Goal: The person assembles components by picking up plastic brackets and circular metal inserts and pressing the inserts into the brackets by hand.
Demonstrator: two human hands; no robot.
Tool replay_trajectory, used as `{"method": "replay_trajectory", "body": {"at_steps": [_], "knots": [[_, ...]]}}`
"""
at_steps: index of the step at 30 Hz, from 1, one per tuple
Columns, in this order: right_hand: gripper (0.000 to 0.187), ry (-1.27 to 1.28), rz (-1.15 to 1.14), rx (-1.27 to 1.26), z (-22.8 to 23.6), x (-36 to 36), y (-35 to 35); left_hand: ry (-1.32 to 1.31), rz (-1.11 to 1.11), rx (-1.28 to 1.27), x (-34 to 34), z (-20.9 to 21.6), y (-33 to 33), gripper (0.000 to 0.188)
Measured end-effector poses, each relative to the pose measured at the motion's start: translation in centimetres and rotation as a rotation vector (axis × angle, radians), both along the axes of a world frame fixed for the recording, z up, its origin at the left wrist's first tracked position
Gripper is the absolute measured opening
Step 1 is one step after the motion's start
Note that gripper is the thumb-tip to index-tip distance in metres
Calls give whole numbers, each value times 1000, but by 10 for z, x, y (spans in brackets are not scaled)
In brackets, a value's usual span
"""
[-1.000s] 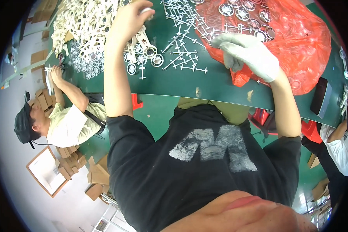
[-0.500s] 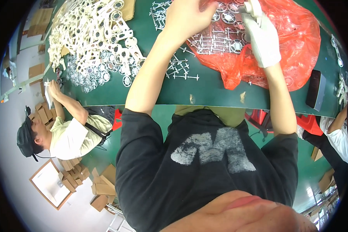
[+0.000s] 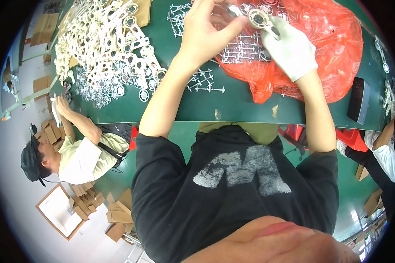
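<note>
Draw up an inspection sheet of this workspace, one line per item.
Surface: green tabletop, pale marks near its front edge.
Job's things: a cream part held up; a cream parts pile at left; silver rod pieces on a red plastic bag.
Clutter: dark box-shaped object at right.
Hands: the gloved right hand grips the cream part; the bare left hand is close beside it, its hold unclear.
Cables: nothing seen for certain.
Surroundings: a co-worker at left; cardboard boxes nearby.
</note>
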State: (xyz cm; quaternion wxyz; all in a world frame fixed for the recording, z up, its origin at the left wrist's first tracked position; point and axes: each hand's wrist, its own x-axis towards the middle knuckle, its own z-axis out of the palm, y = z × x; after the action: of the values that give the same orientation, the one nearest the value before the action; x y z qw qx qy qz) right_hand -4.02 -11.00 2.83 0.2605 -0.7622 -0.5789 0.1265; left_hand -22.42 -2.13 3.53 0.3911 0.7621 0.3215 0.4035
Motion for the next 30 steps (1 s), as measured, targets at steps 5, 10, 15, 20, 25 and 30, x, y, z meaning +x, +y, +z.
{"method": "replay_trajectory", "body": {"at_steps": [5,10,15,20,25,30], "knots": [[41,-49,162,-101,5,-15,-7,-99,-205,684,-5,-32,9,34],[36,-95,245,-11,-4,-15,-8,-165,-75,69,-5,-32,-18,20],[38,-146,232,90,-10,-18,-11,-131,-174,27,-14,-40,-16,25],[41,-128,265,156,-11,-18,-12,-171,-159,32,-16,-33,-18,27],[43,-88,278,122,-7,-25,-17,-12,-162,75,-24,-16,-20,30],[41,73,329,82,-5,-18,-14,-7,-139,63,-21,-15,-24,26]]}}
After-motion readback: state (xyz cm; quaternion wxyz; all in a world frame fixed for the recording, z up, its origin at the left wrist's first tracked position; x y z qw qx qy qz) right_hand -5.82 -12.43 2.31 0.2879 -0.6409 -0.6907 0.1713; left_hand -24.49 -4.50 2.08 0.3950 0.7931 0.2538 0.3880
